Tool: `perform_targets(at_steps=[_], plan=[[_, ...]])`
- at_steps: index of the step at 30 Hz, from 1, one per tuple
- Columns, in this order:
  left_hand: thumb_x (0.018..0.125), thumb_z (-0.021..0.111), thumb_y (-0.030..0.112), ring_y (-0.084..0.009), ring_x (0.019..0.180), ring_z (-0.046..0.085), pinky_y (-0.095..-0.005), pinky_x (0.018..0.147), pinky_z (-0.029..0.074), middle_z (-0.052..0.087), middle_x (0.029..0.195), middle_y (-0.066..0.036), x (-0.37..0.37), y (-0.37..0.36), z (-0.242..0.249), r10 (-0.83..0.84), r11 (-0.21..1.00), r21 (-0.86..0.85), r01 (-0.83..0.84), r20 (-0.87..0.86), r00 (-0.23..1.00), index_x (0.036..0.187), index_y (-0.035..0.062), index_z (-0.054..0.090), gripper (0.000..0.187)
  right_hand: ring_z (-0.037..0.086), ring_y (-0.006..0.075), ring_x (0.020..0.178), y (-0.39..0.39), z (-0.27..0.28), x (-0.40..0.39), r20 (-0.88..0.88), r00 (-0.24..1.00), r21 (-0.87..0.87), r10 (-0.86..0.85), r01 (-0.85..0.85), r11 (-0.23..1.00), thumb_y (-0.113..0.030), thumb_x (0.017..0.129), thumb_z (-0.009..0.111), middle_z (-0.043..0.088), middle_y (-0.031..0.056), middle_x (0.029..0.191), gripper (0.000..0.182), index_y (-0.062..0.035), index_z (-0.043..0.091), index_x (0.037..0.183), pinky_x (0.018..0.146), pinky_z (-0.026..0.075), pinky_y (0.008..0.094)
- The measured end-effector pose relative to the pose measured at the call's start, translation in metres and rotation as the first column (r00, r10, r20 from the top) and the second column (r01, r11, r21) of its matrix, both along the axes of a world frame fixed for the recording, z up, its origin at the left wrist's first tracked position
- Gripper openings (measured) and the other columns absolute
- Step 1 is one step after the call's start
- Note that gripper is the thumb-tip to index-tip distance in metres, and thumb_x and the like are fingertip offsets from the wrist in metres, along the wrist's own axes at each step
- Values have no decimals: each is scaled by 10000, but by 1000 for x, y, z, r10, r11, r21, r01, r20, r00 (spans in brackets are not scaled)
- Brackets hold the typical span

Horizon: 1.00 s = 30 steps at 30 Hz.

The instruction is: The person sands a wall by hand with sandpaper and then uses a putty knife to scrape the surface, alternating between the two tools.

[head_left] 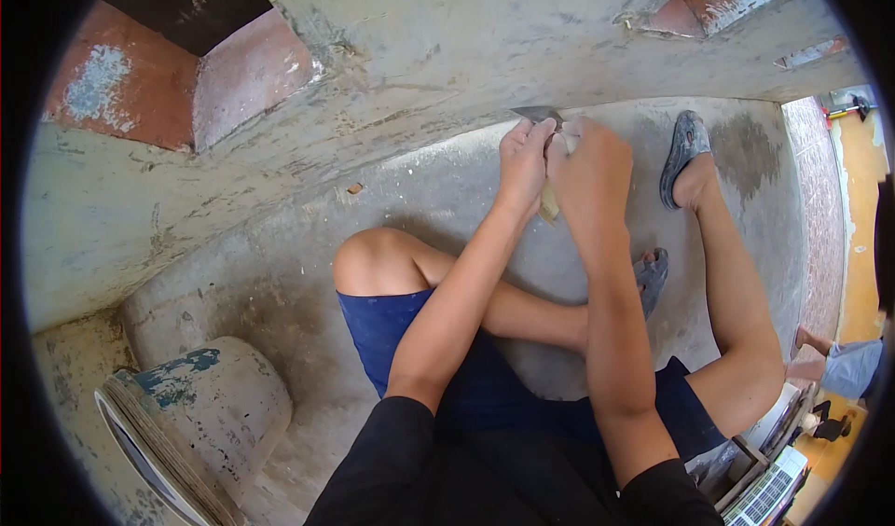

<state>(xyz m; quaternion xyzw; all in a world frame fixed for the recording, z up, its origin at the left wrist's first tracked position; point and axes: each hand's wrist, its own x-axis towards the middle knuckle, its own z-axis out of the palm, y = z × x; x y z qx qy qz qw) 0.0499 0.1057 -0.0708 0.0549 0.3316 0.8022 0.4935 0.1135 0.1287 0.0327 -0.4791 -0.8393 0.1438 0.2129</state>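
Observation:
My left hand (pixel 524 164) and my right hand (pixel 591 164) are close together in front of the low wall, fingers closed. Between them is a putty knife (pixel 538 113), its thin grey metal blade showing above the fingertips, near the wall's base. A yellowish piece (pixel 548 205) sticks out below the hands; it looks like the handle's end, but its middle is hidden by the fingers. Whitish dust or paste coats the fingers of both hands. How each hand grips the tool is partly hidden.
A paint-stained bucket (pixel 219 414) lies tipped at lower left. The patchy plastered wall (pixel 419 50) has openings with reddish edges. A small brown chip (pixel 354 188) lies on the concrete floor (pixel 308 246). My sandalled feet (pixel 685 167) rest at right; another person's leg (pixel 848 363) shows beyond.

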Motion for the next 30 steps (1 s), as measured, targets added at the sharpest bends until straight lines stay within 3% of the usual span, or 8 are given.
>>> perform_targets(at_steps=[9,11,14,17,21,23,26,30], plan=[[985,642,138,-68,699,563,-247,626,483,595,769,16,1,7,-17,-117,993,10,116,50,992,795,117,573,203,693,470,785,1,-8,6,20,997,42,-79,78,996,-148,839,655,674,300,783,188,37,687,833,743,552,522],[984,645,141,-69,701,563,-248,630,483,595,771,16,10,7,-15,-75,997,-15,76,63,995,794,118,574,204,704,443,869,17,-22,4,74,996,-29,-43,45,999,-162,789,702,716,268,905,257,42,738,941,806,558,466],[981,648,143,-74,695,565,-254,628,484,596,773,16,1,7,1,-49,999,7,49,27,998,803,117,583,191,687,476,774,-2,-1,4,20,999,46,-40,40,998,-127,828,649,674,299,787,175,46,674,820,734,550,522],[977,650,142,-74,690,568,-259,620,487,589,768,19,6,7,-16,-111,994,-16,112,45,993,802,123,575,191,688,468,779,12,-16,6,48,998,-47,-49,52,998,-130,830,645,679,291,795,173,40,674,817,744,547,526],[968,659,134,-76,688,569,-259,609,488,578,757,22,0,11,-7,-75,997,3,75,22,997,793,122,561,200,688,468,787,3,-4,9,-21,999,35,-33,34,999,-136,831,649,679,292,798,182,43,672,807,744,548,521],[964,661,129,-77,686,563,-257,609,480,575,752,18,7,9,-20,-61,998,-10,62,53,997,787,115,563,203,714,425,861,9,-17,7,70,994,-50,-88,92,995,-179,798,704,722,263,895,270,30,745,963,806,566,451],[967,656,134,-81,686,561,-262,622,485,576,756,13,7,4,7,-23,999,-40,24,26,999,796,112,570,192,686,481,782,0,-4,10,-58,998,28,-9,11,1000,-132,829,644,673,304,791,185,49,680,815,738,553,518],[967,653,139,-86,681,560,-269,628,491,587,766,8,2,5,-17,-89,996,-29,89,22,996,809,104,583,177,686,484,792,2,-18,5,-34,999,34,-33,34,999,-129,839,636,674,306,795,188,50,684,811,744,553,523]])
